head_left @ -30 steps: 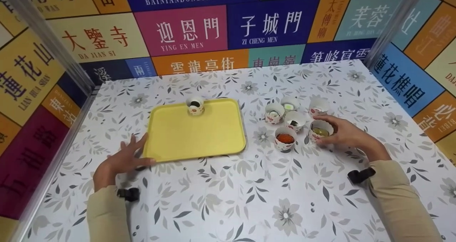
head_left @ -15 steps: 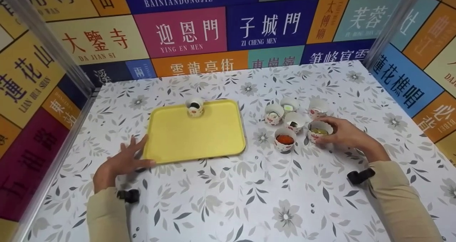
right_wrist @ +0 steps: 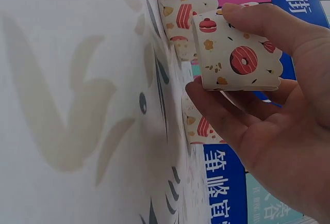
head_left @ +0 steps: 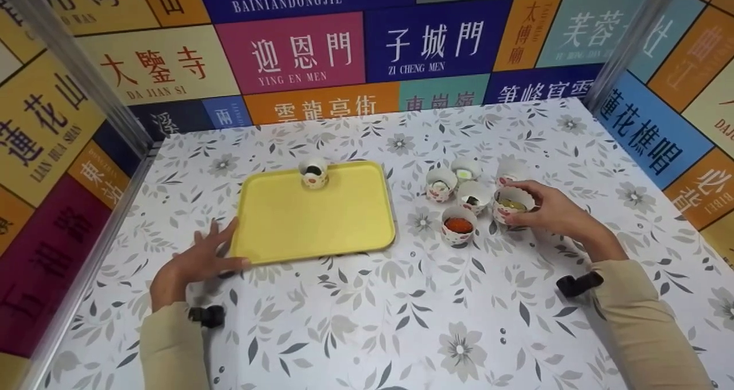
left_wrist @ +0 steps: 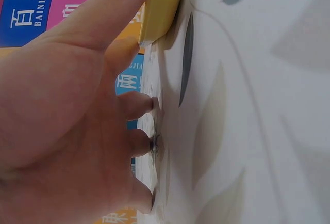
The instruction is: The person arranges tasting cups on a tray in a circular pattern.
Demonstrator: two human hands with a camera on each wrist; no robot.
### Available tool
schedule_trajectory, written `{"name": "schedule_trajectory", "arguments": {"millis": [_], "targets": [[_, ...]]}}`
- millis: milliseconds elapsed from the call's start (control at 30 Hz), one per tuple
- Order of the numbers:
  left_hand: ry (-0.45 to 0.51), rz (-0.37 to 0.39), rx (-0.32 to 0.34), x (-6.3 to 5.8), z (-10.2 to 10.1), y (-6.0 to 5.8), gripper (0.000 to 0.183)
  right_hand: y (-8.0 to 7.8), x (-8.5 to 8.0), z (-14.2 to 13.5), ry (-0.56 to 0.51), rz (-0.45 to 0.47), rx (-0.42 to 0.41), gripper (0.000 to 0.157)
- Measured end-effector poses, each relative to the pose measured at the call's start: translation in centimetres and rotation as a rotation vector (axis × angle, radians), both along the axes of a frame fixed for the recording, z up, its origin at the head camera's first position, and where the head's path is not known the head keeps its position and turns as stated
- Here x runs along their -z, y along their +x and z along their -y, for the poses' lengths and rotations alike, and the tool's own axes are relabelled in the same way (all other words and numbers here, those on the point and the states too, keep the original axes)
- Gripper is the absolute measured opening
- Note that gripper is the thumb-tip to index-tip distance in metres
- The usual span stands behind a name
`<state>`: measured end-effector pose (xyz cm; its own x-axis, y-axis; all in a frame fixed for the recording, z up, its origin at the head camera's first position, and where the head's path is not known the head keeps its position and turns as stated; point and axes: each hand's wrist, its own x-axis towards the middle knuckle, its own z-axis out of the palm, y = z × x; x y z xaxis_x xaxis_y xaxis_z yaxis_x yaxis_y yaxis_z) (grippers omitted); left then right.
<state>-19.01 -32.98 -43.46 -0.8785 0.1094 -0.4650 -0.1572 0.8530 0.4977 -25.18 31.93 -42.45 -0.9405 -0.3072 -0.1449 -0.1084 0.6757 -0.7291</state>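
Item 1, held cup [head_left: 512, 206], paper, scalloped rim, greenish filling. Changed over the last second: shifted slightly towards 11 o'clock. The right-wrist view shows its base apparently just off the bench [head_left: 367, 327]. Judged from this, the grasp is made and the cup is ready to be carried.

Item 2, yellow tray [head_left: 312, 221], well apart from item 1 at its 9 o'clock; place unchanged. One dark-topped cup [head_left: 314, 175] at the tray's 12 o'clock edge.

Item 3, remaining cups, all close to item 1 and unshifted: red-filled cup [head_left: 458, 229] at its 8 o'clock; cup with dark bits [head_left: 473, 198] at 9; white-filled cup [head_left: 440, 188] between 9 and 10; cup with yellow-green contents [head_left: 465, 171] at 10; pale cup [head_left: 511, 175] at 12, partly screened.

Item 4, right hand [head_left: 553, 209]: reaching in from 4 o'clock, thumb and fingers curved round item 1's wall, parted by the cup's width, rim uppermost.

Item 5, left hand [head_left: 198, 261]: unmoved, entering from 7 o'clock; fingers spread and extended, thumb at the tray's 7 o'clock corner, index finger against its 9 o'clock edge, gripping nothing.
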Motion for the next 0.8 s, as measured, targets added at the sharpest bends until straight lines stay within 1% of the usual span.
{"name": "schedule_trajectory", "arguments": {"millis": [100,233,333,533,633,800], "targets": [[-0.001,0.000,0.001,-0.1,0.0,0.0,0.111,0.1,0.0,0.4,-0.045,0.001,-0.013,0.081],[0.000,-0.002,0.012,0.0,0.1,-0.1,0.111,0.2,0.0,0.9,-0.087,0.002,-0.006,0.079],[0.001,-0.007,0.023,0.0,0.2,-0.1,0.111,0.3,0.0,1.2,-0.083,-0.012,0.001,0.078],[-0.005,-0.001,0.021,0.2,0.3,-0.2,0.112,0.3,0.0,1.4,-0.038,-0.037,0.020,0.075],[-0.011,0.004,0.011,0.2,0.2,-0.2,0.113,0.4,-0.2,1.6,-0.033,-0.046,0.017,0.074],[0.008,0.022,-0.021,0.1,0.0,-0.2,0.113,0.7,-0.6,1.9,-0.041,-0.052,0.002,0.075]]}}
